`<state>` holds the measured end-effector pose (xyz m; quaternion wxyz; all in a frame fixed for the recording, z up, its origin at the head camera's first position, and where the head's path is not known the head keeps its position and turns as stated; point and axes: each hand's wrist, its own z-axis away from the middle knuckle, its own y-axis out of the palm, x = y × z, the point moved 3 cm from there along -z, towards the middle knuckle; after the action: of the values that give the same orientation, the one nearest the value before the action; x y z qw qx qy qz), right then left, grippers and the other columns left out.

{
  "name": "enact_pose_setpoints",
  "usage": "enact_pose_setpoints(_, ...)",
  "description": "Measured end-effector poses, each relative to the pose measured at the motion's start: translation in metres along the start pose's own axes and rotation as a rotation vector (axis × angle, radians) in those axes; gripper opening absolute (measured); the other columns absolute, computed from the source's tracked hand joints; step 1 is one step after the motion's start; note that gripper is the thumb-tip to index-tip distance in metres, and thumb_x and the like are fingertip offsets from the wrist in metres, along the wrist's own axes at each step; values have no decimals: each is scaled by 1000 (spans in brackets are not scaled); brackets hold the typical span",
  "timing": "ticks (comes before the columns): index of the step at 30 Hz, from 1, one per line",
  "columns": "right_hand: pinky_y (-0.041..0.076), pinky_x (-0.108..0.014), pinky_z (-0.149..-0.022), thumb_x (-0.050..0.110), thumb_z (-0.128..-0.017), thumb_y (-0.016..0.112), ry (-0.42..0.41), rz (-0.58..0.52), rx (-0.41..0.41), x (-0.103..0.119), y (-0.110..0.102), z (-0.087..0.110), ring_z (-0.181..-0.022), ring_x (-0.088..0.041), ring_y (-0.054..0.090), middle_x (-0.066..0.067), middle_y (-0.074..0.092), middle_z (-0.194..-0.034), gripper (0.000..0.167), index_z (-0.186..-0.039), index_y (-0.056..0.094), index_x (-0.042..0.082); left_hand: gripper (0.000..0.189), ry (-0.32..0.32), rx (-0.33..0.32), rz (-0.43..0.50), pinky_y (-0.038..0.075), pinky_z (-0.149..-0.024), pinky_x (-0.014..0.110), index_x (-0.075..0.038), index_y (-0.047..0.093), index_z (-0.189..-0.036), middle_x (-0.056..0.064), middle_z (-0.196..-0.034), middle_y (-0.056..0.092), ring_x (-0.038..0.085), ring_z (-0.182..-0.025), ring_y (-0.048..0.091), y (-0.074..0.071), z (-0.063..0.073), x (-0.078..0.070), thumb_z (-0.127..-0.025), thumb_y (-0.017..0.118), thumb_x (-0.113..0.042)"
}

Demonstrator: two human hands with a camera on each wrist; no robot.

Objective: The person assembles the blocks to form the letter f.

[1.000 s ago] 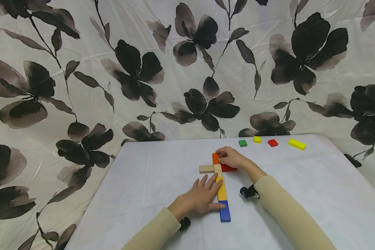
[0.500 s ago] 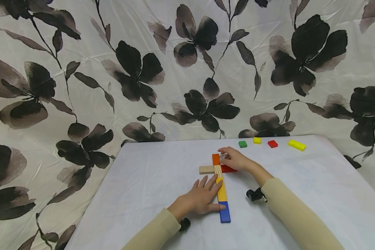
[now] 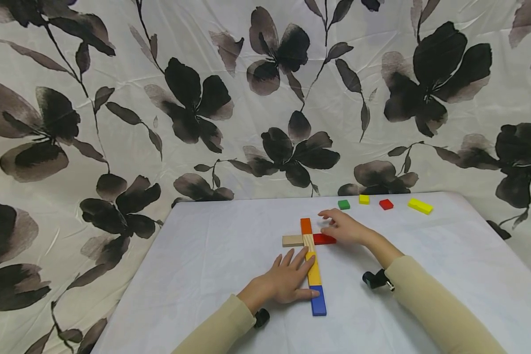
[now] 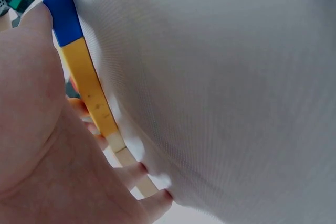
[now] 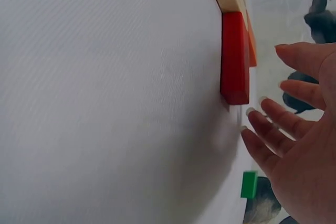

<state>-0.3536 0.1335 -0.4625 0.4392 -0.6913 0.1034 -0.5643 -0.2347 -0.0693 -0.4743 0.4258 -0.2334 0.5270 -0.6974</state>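
Wooden blocks lie in a cross shape on the white cloth. Its upright runs from an orange block (image 3: 306,225) at the far end through a pale wood block (image 3: 309,241) and a yellow block (image 3: 313,273) to a blue block (image 3: 318,306) nearest me. A tan block (image 3: 292,240) forms the left arm, a red block (image 3: 324,239) the right. My left hand (image 3: 287,279) rests with spread fingers along the yellow block, its thumb over the blue one. My right hand (image 3: 345,227), fingers loosely extended and holding nothing, hovers by the red block.
Along the table's far edge lie a green block (image 3: 343,204), a small yellow block (image 3: 364,199), a small red block (image 3: 386,204) and a longer yellow block (image 3: 420,206). Behind the table hangs a flower-printed cloth (image 3: 265,108).
My right hand has come off the orange block and drawn right, uncovering more of the red block. My left hand stays in place on the blocks.
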Motion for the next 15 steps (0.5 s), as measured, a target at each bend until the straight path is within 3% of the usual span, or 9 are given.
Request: enact_pose_setpoints(15,51,-55,-101,18,-100,65,6,68,-50,-20,-20,28,-118,-39,56,-24,56,-134,51,-144,51,-3,93,6,2,20,19,-122,61,-27,16,-166,1,-174,1,37,-157,12,-2,2,-1,-93,43,-78)
